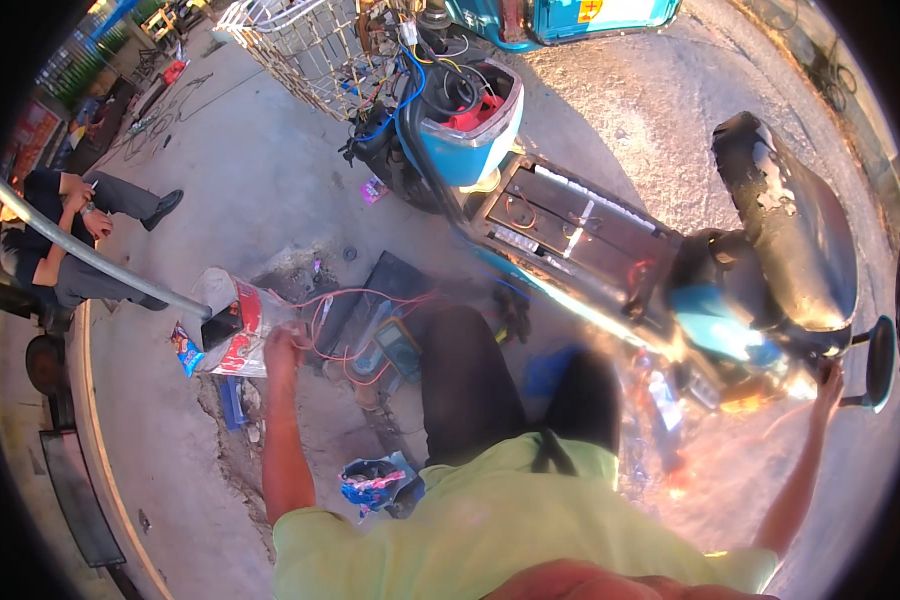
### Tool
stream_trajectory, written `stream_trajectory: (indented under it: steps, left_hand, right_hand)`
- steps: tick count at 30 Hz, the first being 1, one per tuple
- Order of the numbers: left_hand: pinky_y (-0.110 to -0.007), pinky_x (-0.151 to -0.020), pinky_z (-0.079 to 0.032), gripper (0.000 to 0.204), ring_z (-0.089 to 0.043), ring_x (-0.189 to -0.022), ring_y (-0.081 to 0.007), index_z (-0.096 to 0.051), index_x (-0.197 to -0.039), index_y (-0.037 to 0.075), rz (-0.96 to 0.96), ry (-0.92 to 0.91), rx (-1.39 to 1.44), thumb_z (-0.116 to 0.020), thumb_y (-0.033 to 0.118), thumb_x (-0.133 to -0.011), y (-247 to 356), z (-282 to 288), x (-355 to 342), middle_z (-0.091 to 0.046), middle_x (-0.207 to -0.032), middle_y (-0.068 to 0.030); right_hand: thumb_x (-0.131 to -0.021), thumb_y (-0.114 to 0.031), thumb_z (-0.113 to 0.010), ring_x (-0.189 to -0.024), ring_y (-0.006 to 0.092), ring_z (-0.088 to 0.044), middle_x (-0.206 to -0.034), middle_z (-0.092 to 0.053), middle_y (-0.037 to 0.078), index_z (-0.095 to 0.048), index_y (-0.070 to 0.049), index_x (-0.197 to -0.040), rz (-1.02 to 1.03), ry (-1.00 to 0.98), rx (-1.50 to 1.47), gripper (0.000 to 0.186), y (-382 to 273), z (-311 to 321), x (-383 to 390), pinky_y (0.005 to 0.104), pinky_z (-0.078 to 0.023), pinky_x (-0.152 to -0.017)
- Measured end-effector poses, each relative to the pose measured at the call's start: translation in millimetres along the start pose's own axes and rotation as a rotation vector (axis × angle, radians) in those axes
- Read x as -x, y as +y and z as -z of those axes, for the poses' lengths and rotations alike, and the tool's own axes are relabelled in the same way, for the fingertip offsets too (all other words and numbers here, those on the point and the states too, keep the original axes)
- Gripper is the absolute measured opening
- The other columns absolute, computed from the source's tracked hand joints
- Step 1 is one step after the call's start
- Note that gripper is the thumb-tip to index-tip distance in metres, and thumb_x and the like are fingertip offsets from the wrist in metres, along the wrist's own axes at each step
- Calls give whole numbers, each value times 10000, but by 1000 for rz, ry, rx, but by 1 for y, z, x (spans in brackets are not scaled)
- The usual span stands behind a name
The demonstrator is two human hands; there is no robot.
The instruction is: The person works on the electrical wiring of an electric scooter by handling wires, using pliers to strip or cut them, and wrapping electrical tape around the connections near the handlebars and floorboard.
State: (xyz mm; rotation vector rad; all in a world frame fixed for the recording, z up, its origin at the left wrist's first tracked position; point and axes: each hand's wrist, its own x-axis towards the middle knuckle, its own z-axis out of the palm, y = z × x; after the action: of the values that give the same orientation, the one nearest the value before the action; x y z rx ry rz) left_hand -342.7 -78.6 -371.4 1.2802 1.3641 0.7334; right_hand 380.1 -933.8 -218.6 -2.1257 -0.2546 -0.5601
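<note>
Shirt (450, 520): pale yellow-green, closest thing to the camera, dark trousers (470, 380) below it
Bucket (253, 325): white with red patches, right at the fingers of the left hand (283, 345), dark opening on the side away from them
Left fingers: curled partway in at the bucket's edge; honestly can't tell if they've pinched a wire
Wires (320, 297): thin reddish ones, looping off to the right of those fingers
Meter (398, 345): right of the left fingers, just past the wires
Pole (100, 250): grey, running up to the bucket's opening, left of the fingers
Packet (185, 350): shiny blue, on the bucket's far side from the fingers
Right hand (828, 380): way over at the scooter's tail, fingers bent, too small for me to say what they've got or how tightly
Seat (785, 230): scuffed black, above the right fingers
Oval pad (881, 365): dark, just right of them
Other person (70, 230): sitting well left of the left fingers, forearms over the knees
</note>
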Motion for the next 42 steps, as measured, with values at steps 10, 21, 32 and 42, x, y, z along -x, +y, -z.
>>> stream_trajectory:
  steps: [10, 21, 32, 42]
  left_hand:
    - [-383, -769, -579, 323, -735, -856, -292, -626, -1297, 126, -608, -1195, -473, -569, 219, -993, 81, -218, 233, -727, -1029, -138]
    - [-501, -782, -555, 352, -699, -864, -404, -640, -1213, 163, -513, -1409, -970, -483, 376, -981, 39, -239, 255, -725, -1014, -156]
    - [-395, -934, -502, 452, -658, -1002, -255, -616, -1326, 81, 115, -1233, 202, -459, 403, -1051, 121, -284, 226, -701, -1030, -83]
    - [-301, -588, -394, 335, -442, -602, -115, -644, -1167, 69, 306, -1103, 1130, -453, 330, -1081, 144, -285, 130, -526, -705, 8]
  right_hand:
    - [-1039, -382, -444, -805, 173, -631, -894, -647, 81, -663, -22, -1130, -939, -1257, -415, 431, -294, -186, 294, 316, -523, -759]
    - [-1100, -424, -271, -574, 122, -388, -697, -479, -18, -605, 9, -1286, -1019, -1142, -1116, 578, -380, -295, 270, 283, -378, -583]
    - [-1074, -491, -342, -585, 74, -420, -716, -522, -28, -647, -36, -1253, -650, -1360, -855, 576, -390, -270, 299, 211, -315, -512]
    - [-1106, -372, -316, -678, 87, -404, -757, -505, -27, -655, -19, -1254, -653, -1489, -731, 511, -286, -215, 342, 249, -382, -623]
